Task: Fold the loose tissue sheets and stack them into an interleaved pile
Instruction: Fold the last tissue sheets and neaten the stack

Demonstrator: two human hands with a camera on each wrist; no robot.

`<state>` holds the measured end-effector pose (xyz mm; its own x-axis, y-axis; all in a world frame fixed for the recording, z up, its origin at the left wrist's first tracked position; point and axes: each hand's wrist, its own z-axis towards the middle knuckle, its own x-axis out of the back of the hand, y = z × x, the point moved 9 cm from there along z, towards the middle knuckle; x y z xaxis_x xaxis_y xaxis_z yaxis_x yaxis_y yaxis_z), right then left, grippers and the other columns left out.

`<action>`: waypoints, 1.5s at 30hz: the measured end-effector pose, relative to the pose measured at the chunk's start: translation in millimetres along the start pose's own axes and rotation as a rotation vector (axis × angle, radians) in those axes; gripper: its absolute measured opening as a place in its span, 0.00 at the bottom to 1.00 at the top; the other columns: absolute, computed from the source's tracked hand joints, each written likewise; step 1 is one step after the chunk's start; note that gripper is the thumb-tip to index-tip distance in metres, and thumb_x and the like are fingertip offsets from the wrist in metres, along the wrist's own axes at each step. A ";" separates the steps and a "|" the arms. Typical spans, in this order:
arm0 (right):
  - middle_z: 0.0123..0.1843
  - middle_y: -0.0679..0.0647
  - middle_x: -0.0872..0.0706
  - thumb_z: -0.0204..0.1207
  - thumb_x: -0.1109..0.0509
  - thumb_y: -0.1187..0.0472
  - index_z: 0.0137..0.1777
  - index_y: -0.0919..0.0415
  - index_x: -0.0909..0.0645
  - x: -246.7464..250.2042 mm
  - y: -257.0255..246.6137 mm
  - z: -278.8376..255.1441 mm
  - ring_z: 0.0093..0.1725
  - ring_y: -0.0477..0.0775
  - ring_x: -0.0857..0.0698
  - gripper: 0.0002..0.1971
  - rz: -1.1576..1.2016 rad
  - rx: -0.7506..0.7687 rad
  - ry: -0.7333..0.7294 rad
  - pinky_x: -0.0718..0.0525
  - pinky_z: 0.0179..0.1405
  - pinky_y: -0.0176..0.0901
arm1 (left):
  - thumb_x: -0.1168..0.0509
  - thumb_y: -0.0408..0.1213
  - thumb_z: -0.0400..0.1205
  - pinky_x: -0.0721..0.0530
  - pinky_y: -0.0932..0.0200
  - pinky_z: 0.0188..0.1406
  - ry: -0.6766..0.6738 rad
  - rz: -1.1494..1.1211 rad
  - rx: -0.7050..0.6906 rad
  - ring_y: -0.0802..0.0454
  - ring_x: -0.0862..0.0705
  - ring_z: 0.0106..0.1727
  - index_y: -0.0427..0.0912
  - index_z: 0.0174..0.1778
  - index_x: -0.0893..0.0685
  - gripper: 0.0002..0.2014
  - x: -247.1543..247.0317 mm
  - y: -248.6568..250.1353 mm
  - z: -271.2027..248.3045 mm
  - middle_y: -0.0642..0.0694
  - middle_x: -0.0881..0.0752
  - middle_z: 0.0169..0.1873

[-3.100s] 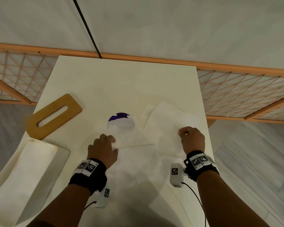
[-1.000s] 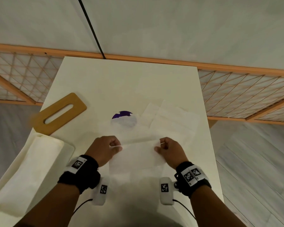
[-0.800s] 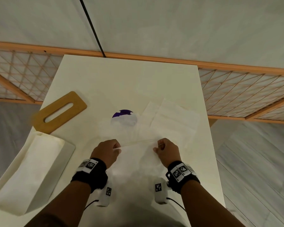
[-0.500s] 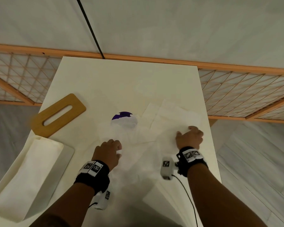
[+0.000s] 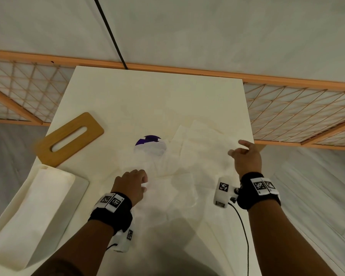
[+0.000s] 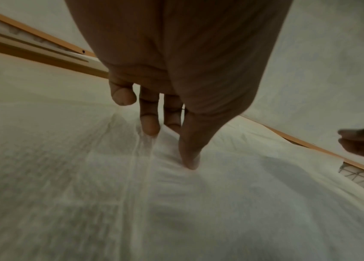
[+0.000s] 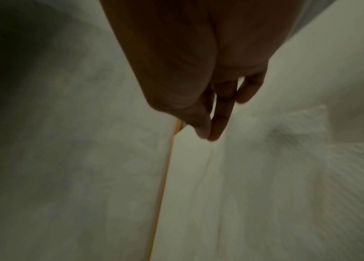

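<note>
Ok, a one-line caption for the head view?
Left hand pinning a tissue sheet on the white table, right hand lifted above the sheets.

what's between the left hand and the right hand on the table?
Head view: only white tissue sheets, rumpled and overlapping on the table, span the stretch from the left hand to the right hand. Nothing else lies there.
</note>
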<state>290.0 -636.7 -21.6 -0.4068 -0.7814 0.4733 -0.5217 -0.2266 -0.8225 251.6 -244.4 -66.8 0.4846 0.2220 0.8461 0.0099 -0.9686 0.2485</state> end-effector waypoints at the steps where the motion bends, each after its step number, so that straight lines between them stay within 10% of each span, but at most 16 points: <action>1: 0.43 0.48 0.16 0.76 0.24 0.68 0.65 0.52 0.18 -1.2 -10.4 -3.8 0.40 0.48 0.17 0.19 -0.012 0.071 -0.044 0.18 0.42 0.43 | 0.30 0.44 0.81 0.26 0.51 0.57 -0.003 0.017 -0.003 0.50 0.20 0.58 0.56 0.55 0.24 0.11 2.4 3.2 0.3 0.57 0.20 0.53; 4: 0.42 0.48 0.18 0.77 0.27 0.69 0.60 0.48 0.16 -4.6 -27.1 -9.9 0.37 0.46 0.19 0.17 -0.075 0.182 -0.121 0.24 0.34 0.34 | 0.32 0.47 0.82 0.24 0.49 0.60 0.047 0.046 -0.032 0.48 0.21 0.61 0.55 0.62 0.25 0.14 18.3 23.9 3.1 0.54 0.22 0.59; 13: 0.66 0.63 0.20 0.77 0.23 0.61 0.64 0.52 0.15 -29.6 22.0 42.2 0.53 0.63 0.13 0.16 -0.610 0.056 -0.131 0.16 0.51 0.45 | 0.36 0.49 0.84 0.25 0.50 0.58 0.127 -0.009 -0.157 0.50 0.22 0.60 0.55 0.65 0.24 0.14 43.4 74.0 1.3 0.56 0.20 0.58; 20: 0.53 0.61 0.10 0.78 0.24 0.61 0.53 0.60 0.09 -25.3 18.1 30.2 0.51 0.62 0.12 0.07 -0.517 0.192 -0.076 0.24 0.46 0.40 | 0.36 0.48 0.85 0.26 0.51 0.57 0.132 -0.031 -0.150 0.51 0.21 0.60 0.55 0.62 0.21 0.11 48.4 58.3 -5.8 0.56 0.20 0.58; 28: 0.53 0.49 0.15 0.74 0.21 0.64 0.50 0.58 0.16 -24.6 -98.6 -90.2 0.51 0.42 0.19 0.08 -0.329 0.802 -0.261 0.28 0.53 0.21 | 0.28 0.39 0.80 0.26 0.49 0.73 0.323 -0.311 -0.507 0.52 0.29 0.77 0.52 0.77 0.27 0.28 111.0 136.4 1.6 0.55 0.30 0.77; 33: 0.45 0.41 0.13 0.80 0.27 0.63 0.50 0.54 0.19 -22.1 -128.9 -129.9 0.45 0.37 0.15 0.04 -0.128 0.650 -0.522 0.21 0.45 0.26 | 0.29 0.43 0.82 0.33 0.43 0.75 0.251 -0.154 -0.592 0.55 0.35 0.83 0.53 0.70 0.20 0.20 121.5 166.9 0.6 0.56 0.26 0.78; 38: 0.49 0.51 0.10 0.83 0.29 0.58 0.57 0.54 0.20 -15.8 -100.8 -101.4 0.47 0.52 0.11 0.06 0.055 0.383 -0.406 0.13 0.42 0.45 | 0.25 0.49 0.79 0.24 0.63 0.41 0.052 -0.482 -0.470 0.60 0.16 0.39 0.49 0.43 0.15 0.09 121.0 119.2 -13.3 0.55 0.13 0.36; 41: 0.51 0.52 0.09 0.80 0.25 0.57 0.60 0.54 0.18 -42.5 -53.6 -103.3 0.49 0.55 0.09 0.11 0.004 0.230 -0.503 0.10 0.46 0.51 | 0.26 0.48 0.80 0.25 0.73 0.44 -0.065 -0.601 -0.383 0.69 0.15 0.42 0.52 0.45 0.12 0.05 97.0 81.8 -26.3 0.62 0.11 0.39; 45: 0.52 0.58 0.08 0.75 0.20 0.64 0.60 0.56 0.17 -74.8 13.6 -123.3 0.53 0.65 0.09 0.16 0.013 0.014 -0.594 0.10 0.53 0.67 | 0.27 0.48 0.81 0.19 0.61 0.51 -0.021 -0.584 -0.188 0.64 0.12 0.48 0.55 0.46 0.09 0.03 52.9 23.8 -30.3 0.61 0.09 0.44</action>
<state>220.9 -509.6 -29.2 0.0785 -0.9748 0.2088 -0.5077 -0.2193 -0.8332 250.9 -252.3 -1.8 0.4626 0.7061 0.5360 0.1259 -0.6508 0.7487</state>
